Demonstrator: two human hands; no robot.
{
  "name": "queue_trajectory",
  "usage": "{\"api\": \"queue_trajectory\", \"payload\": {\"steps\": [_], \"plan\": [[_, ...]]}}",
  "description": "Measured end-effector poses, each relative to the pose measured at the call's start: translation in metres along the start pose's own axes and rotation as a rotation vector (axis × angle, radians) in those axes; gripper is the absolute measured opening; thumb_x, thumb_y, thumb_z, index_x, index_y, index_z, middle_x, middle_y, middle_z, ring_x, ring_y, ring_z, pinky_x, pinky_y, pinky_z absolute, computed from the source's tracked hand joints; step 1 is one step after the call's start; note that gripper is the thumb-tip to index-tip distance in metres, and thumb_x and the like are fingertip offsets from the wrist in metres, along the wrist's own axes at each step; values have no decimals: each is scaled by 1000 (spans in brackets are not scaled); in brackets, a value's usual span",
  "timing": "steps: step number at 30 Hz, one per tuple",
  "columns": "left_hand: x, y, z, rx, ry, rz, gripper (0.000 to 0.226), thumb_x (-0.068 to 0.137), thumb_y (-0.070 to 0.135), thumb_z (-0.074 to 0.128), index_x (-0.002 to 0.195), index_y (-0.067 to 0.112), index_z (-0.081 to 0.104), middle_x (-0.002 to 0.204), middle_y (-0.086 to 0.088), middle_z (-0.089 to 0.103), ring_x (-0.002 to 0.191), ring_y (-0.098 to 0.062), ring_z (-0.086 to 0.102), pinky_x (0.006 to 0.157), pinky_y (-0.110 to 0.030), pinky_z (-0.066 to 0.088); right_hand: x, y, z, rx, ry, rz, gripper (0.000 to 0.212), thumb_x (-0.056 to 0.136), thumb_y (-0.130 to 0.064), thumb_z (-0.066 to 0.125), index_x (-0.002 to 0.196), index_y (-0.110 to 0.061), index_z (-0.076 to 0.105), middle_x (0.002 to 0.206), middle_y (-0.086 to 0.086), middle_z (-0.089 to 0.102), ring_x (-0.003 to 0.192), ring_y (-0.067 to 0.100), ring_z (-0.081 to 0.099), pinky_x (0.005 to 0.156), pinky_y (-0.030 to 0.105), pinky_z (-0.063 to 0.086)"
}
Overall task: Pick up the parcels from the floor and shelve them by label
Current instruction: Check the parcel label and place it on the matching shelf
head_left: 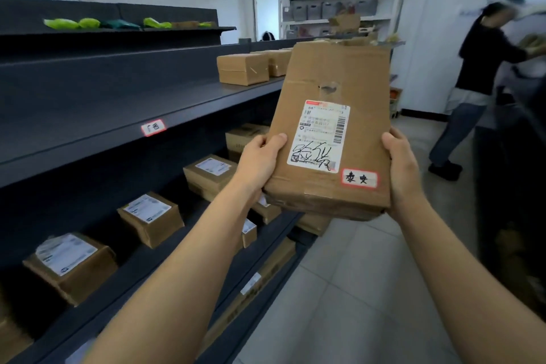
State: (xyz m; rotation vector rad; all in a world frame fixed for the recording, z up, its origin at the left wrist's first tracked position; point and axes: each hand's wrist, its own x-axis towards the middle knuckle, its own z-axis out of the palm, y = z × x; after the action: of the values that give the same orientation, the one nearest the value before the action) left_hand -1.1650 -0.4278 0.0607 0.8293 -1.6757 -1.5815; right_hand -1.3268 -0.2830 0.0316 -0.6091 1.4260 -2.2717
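Dark shelving [88,115] at left; parcel [334,127] raised, gripped between left hand [260,162] and right hand [403,168].

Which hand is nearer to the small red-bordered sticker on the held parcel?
Right. The right hand grips the parcel edge just beside the sticker; the left hand holds the opposite edge.

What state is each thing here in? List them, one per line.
Held parcel: off the floor, gripped at both sides, label up.
Left hand: closed on its left edge.
Right hand: closed on its right edge.
Middle shelf: mostly bare, boxes at the far end.
Lower shelf parcels: lying, labels up.
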Motion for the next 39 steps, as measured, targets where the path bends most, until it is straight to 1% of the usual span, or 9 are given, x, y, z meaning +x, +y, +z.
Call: {"api": "queue_trajectory", "payload": {"steps": [4,8,11,15,18,21,27,34,39], "plan": [[42,-8,22,38,-74,36,27,90,40,56,103,18,63,96,-2,73,81,-17,68,63,-29,50,24,3,-11,-69,82,-46,50,96,-32,52,144,-20,46,130,13,66,109,28,70,91,46,60],[89,-17,47,58,-186,33,30,90,40,57,106,17,65,99,-2,73,89,-20,68,74,-33,53,43,11,-22,-109,222,-79,49,94,-34,53,142,-22,47,123,8,68,95,17,75,76,34,63],[120,-23,66,64,-279,40,23,89,39,59,101,21,65,102,-3,73,92,-22,69,80,-37,54,52,18,-31,-133,333,-99,51,94,-36,53,144,-23,48,126,6,67,96,12,73,72,27,61],[142,-35,97,57,-420,58,18,87,37,60,94,21,65,92,1,73,79,-14,69,63,-27,53,48,24,-46,-185,470,-110,67,85,-45,54,148,-25,45,133,5,65,111,18,69,92,39,58],[145,-43,124,66,-503,77,22,88,37,60,99,19,66,89,5,72,73,-6,68,55,-18,49,40,25,-66,-217,515,-112,67,88,-48,51,151,-26,41,137,6,64,117,21,68,103,48,54],[139,-52,153,76,-594,61,19,88,38,60,95,22,66,90,4,72,77,-8,66,61,-22,49,31,23,-93,-213,566,-120,71,88,-48,50,154,-27,36,140,6,63,119,23,67,106,51,51],[112,-72,218,41,-694,31,11,90,31,59,85,23,65,79,11,70,56,6,63,48,-9,45,11,20,-153,-208,670,-119,69,90,-48,53,154,-29,35,144,5,61,121,23,67,106,52,50],[93,-106,286,106,-848,-144,29,88,35,59,108,15,65,94,1,73,77,-13,68,61,-25,50,-11,29,-210,-134,854,-16,62,94,-43,52,153,-28,39,141,6,63,116,23,69,105,49,52],[94,-129,339,197,-977,-222,24,83,40,63,96,20,64,88,0,75,73,-15,70,57,-27,49,-24,42,-238,-94,1037,57,57,96,-44,50,151,-30,42,143,5,60,118,23,67,107,48,50]]}}
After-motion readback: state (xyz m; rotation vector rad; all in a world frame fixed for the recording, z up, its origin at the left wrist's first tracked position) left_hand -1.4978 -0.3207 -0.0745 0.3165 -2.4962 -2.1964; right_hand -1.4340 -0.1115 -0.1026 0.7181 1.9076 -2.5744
